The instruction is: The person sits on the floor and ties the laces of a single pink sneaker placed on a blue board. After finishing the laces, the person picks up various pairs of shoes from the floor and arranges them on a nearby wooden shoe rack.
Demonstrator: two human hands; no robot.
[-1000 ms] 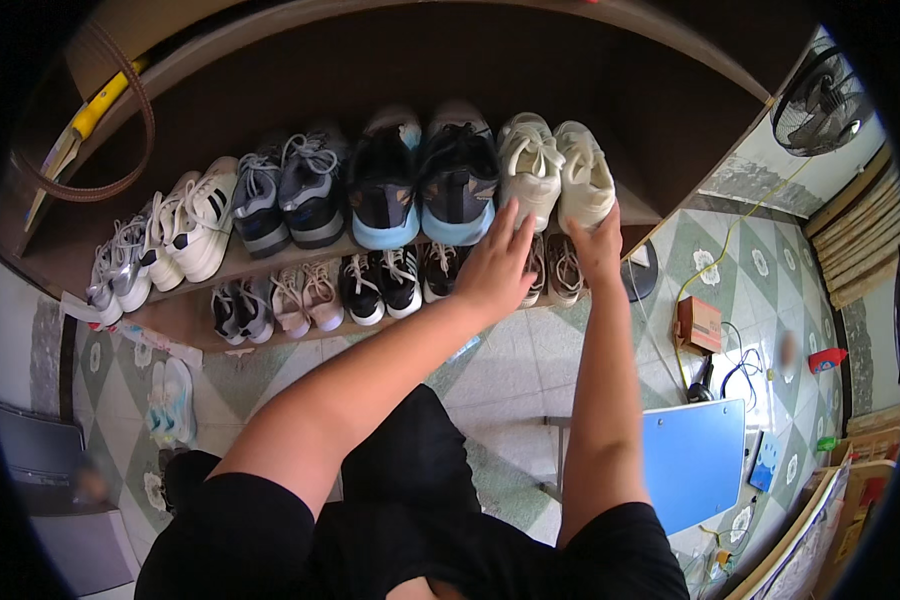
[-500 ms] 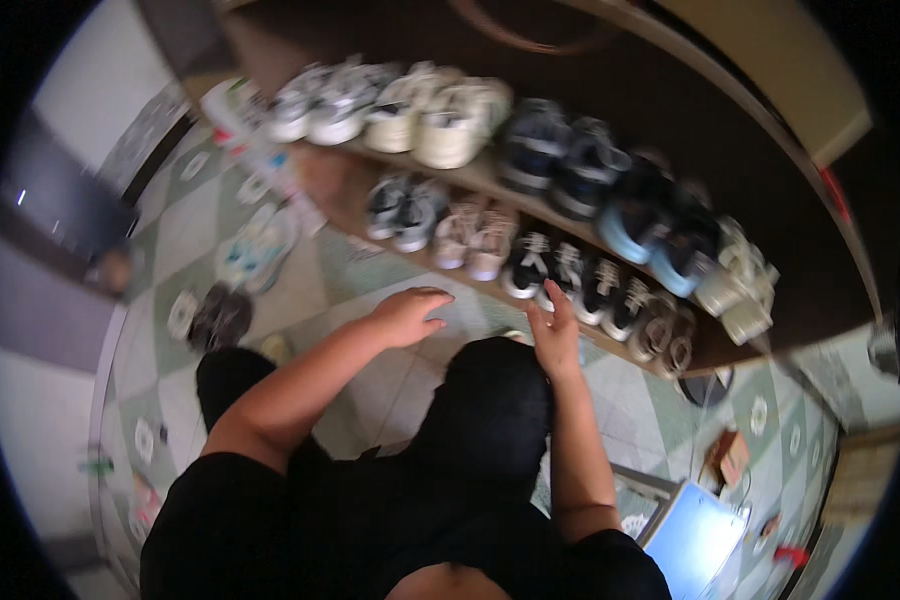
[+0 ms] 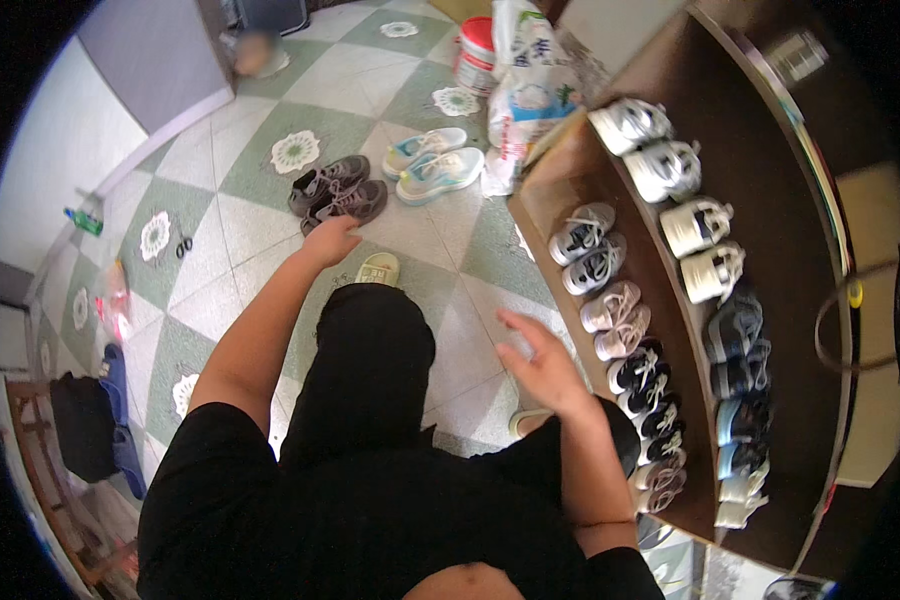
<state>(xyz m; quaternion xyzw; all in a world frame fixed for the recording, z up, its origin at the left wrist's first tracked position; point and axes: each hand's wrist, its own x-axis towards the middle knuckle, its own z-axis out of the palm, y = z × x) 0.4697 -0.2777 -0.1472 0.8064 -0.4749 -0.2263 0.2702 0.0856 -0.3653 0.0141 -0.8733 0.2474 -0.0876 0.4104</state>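
Observation:
My left hand (image 3: 334, 240) reaches out with its fingers stretched at the near edge of a pair of dark grey sneakers (image 3: 355, 204) on the tiled floor. Whether the fingertips touch the shoes I cannot tell. Just beyond them lies a pair of white and pale blue shoes (image 3: 440, 174). Fingers apart and holding nothing, my right hand (image 3: 548, 368) hovers over the floor between my knees and the shoe rack (image 3: 692, 318). Below my left hand, a pale yellow-green slipper (image 3: 378, 268) shows past my knee.
Pairs of sneakers fill two tiers of the rack on the right, including white ones (image 3: 705, 222). A red-lidded bucket (image 3: 475, 58) and a white plastic bag (image 3: 532, 95) stand by its far end. Blue slippers (image 3: 123, 445) and scissors (image 3: 184, 247) lie left.
My view has turned left, so the rack now stands on the right. My left hand has gone from in front of the rack to the dark grey sneakers; my right hand stays raised and empty.

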